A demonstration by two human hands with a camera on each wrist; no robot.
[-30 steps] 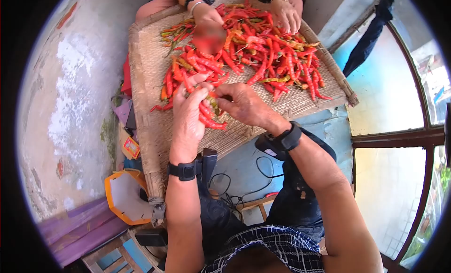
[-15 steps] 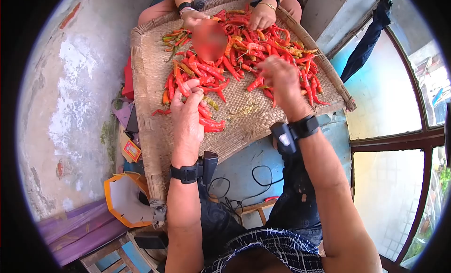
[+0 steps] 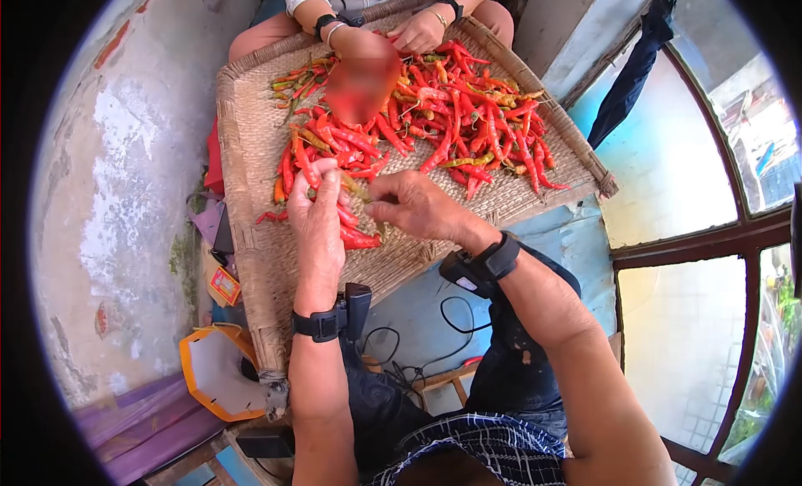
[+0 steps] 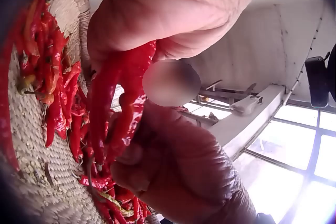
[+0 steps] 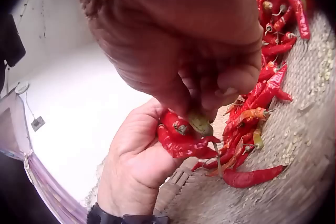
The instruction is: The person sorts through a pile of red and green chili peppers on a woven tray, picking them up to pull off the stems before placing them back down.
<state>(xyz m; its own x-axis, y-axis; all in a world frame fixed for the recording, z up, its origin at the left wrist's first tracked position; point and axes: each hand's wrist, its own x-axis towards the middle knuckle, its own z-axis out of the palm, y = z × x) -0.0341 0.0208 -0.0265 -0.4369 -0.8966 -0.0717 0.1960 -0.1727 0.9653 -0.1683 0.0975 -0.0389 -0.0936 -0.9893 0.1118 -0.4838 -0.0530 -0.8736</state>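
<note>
Our left hand (image 3: 316,212) clutches red chili bunch (image 5: 181,134); our right hand (image 3: 413,203), at its 3 o'clock, pinches green stem (image 5: 200,123). Chili pile (image 3: 451,118) at 12 on woven tray (image 3: 251,235).

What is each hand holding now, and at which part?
The left hand grips a bunch of red chillies around their bodies. The right hand pinches the stem end of one chilli in that bunch.
</note>
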